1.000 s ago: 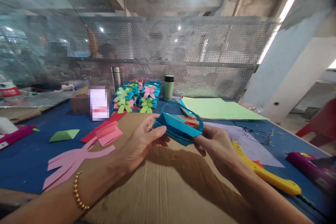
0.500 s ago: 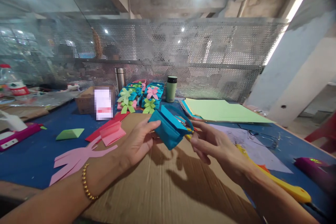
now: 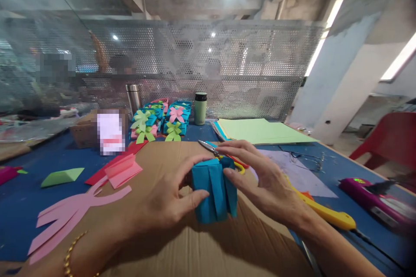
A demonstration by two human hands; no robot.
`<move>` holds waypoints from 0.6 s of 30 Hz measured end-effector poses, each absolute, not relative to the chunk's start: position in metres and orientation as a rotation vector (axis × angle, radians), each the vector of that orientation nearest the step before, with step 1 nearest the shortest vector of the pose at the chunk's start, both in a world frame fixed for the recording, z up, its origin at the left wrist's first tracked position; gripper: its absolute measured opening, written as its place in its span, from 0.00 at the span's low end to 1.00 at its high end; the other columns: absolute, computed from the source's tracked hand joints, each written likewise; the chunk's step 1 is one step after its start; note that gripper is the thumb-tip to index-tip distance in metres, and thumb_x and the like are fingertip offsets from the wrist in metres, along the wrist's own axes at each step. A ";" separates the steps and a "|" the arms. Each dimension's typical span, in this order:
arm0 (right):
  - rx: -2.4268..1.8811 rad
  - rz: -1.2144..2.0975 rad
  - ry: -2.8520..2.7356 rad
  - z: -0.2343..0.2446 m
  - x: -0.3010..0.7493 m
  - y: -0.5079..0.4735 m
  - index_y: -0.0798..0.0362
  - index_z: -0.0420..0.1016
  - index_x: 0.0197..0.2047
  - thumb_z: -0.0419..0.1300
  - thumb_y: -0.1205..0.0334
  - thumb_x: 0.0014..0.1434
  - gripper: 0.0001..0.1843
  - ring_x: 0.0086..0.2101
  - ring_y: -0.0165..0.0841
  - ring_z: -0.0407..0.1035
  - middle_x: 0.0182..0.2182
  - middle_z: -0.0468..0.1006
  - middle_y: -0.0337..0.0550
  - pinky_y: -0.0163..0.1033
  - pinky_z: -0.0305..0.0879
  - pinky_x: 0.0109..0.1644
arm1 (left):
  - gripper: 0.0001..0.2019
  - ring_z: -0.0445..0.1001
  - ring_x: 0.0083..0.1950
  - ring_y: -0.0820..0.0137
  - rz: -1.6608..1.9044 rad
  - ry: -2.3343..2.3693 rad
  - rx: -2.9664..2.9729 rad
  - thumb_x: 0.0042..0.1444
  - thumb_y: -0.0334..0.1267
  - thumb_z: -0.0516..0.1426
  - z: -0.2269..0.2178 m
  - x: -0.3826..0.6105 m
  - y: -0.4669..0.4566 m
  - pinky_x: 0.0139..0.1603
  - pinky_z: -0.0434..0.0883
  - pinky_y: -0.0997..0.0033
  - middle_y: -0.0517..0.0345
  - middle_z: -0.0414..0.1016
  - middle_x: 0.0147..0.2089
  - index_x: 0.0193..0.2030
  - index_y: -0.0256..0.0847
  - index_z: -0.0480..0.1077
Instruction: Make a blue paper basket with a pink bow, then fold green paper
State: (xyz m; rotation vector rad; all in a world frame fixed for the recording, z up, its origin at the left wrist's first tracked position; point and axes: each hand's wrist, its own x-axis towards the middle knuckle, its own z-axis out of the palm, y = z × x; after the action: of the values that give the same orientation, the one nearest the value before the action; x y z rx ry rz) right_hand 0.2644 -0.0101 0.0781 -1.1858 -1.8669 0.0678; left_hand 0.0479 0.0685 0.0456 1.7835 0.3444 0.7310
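Note:
A folded blue paper basket [image 3: 214, 192] stands bottom-up on the cardboard sheet [image 3: 195, 246]. My left hand [image 3: 165, 201] grips its left side, thumb in front and forefinger over the top. My right hand [image 3: 256, 177] presses its right side with fingers curved around it. Scissors [image 3: 211, 149] with yellow and red handles lie just behind the basket, under my right fingers.
Finished blue baskets with paper flowers [image 3: 162, 121] stand at the back beside two flasks [image 3: 200, 108]. Pink cut paper [image 3: 71, 212], a green fold [image 3: 60, 176], green sheets [image 3: 260, 132], a yellow knife [image 3: 328, 214] and a purple glue gun [image 3: 373, 201] lie on the blue table.
The basket was held up in the air and turned over; now it rests on the cardboard with both hands closed on its sides. My view has shifted a little to the right.

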 end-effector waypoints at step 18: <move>-1.216 0.282 -1.823 0.080 0.255 -0.018 0.43 0.80 0.49 0.60 0.65 0.64 0.13 0.43 0.33 0.76 0.43 0.84 0.34 0.41 0.68 0.51 | 0.23 0.74 0.58 0.60 0.722 0.378 1.797 0.67 0.41 0.57 0.042 0.046 0.068 0.57 0.70 0.62 0.53 0.74 0.60 0.68 0.53 0.63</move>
State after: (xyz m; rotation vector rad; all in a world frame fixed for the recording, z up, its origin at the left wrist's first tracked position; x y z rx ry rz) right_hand 0.2554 -0.0181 0.0802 -1.2162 -1.8235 0.2825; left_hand 0.0455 0.0684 0.0422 1.7969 0.3778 0.7215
